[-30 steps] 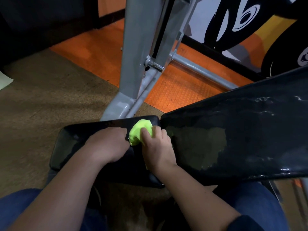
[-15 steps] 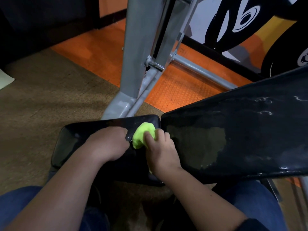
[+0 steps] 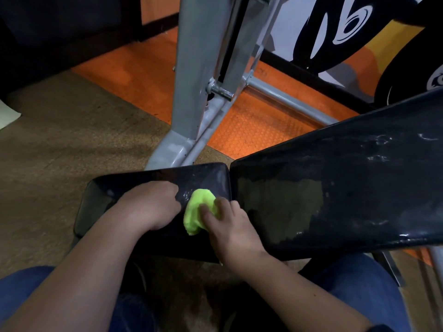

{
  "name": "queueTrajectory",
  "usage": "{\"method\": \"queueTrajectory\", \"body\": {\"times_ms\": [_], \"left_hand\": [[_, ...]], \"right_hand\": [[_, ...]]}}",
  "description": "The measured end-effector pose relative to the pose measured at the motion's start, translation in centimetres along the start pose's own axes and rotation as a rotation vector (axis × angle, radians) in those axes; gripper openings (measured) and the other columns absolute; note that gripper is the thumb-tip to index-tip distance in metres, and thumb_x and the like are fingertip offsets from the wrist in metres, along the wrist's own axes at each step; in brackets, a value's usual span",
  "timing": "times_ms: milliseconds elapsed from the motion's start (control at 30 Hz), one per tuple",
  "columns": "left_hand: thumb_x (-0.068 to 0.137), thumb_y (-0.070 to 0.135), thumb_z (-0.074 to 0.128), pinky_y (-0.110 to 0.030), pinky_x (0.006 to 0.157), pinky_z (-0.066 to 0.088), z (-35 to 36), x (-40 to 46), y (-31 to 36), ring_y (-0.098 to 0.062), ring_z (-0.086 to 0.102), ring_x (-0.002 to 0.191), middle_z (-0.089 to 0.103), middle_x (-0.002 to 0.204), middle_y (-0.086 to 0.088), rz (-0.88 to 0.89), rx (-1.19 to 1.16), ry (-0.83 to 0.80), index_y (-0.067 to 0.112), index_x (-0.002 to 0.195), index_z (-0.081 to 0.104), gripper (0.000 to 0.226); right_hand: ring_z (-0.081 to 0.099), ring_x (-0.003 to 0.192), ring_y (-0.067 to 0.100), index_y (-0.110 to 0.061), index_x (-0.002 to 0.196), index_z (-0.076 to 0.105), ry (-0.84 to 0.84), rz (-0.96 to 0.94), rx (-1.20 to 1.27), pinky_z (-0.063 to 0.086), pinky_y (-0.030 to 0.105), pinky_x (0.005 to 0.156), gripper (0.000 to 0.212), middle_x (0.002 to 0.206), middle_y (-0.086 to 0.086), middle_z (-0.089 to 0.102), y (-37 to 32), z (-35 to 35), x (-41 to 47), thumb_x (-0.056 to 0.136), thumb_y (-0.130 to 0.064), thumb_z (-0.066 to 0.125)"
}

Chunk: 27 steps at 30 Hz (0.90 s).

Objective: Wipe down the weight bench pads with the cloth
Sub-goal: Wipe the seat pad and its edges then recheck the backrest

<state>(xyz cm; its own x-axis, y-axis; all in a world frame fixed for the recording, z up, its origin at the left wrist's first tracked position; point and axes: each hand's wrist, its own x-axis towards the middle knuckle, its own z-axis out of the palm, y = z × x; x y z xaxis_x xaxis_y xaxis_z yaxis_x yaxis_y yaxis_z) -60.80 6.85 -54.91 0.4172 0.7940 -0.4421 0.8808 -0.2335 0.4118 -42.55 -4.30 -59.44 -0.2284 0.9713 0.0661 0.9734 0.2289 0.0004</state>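
Wiping the seat pad (image 3: 134, 188): right hand (image 3: 230, 226) fingers curl over the green cloth (image 3: 197, 212), pressing it near the backrest pad (image 3: 335, 188); left hand (image 3: 151, 207) rests knuckles-down, fingers hidden. Next, seemingly, the streaked backrest.

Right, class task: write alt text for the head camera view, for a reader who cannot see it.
A person's right hand presses a bunched lime-green cloth onto the small glossy black seat pad of a weight bench, while the left hand rests curled beside it. The long black back pad slopes up to the right, before a grey steel frame on orange flooring.
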Motion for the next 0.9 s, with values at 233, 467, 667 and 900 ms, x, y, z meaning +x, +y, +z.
{"method": "queueTrajectory", "body": {"times_ms": [233,467,667,900], "left_hand": [[0.090,0.027,0.050,-0.034,0.077,0.052,0.3,-0.4,0.1,-0.018,0.061,0.085,0.061,0.088,0.004,-0.001,0.048,-0.011,0.023,0.078,0.056,0.013],[0.091,0.026,0.051,-0.031,0.067,0.044,0.2,-0.5,0.3,-0.017,0.060,0.084,0.061,0.087,0.004,-0.024,0.052,-0.030,0.024,0.078,0.056,0.014],[0.090,0.027,0.051,-0.033,0.077,0.052,0.0,-0.8,0.1,-0.017,0.061,0.086,0.063,0.092,0.004,-0.048,0.065,-0.042,0.025,0.088,0.062,0.012],[0.090,0.029,0.051,-0.033,0.083,0.052,0.1,-1.4,0.5,-0.021,0.061,0.095,0.062,0.100,0.004,-0.057,0.122,-0.039,0.026,0.099,0.065,0.017]], "right_hand": [[0.051,0.084,0.033,-0.019,0.131,0.048,-0.007,0.041,0.024,0.050,0.040,0.067,0.085,0.116,0.017,0.052,-1.0,0.4,-0.2,0.054,-0.021,0.083],[0.050,0.083,0.033,-0.018,0.132,0.046,-0.004,0.101,0.016,0.052,0.042,0.066,0.083,0.114,0.017,0.052,-1.4,0.2,0.1,0.057,-0.022,0.082],[0.052,0.087,0.033,-0.021,0.133,0.047,-0.020,0.013,0.013,0.053,0.043,0.070,0.080,0.119,0.016,0.050,-0.1,0.1,-1.6,0.060,-0.021,0.079],[0.056,0.093,0.035,-0.023,0.137,0.044,-0.043,-0.116,-0.030,0.053,0.045,0.074,0.083,0.122,0.017,0.052,-0.4,0.1,-2.8,0.062,-0.026,0.081]]}}
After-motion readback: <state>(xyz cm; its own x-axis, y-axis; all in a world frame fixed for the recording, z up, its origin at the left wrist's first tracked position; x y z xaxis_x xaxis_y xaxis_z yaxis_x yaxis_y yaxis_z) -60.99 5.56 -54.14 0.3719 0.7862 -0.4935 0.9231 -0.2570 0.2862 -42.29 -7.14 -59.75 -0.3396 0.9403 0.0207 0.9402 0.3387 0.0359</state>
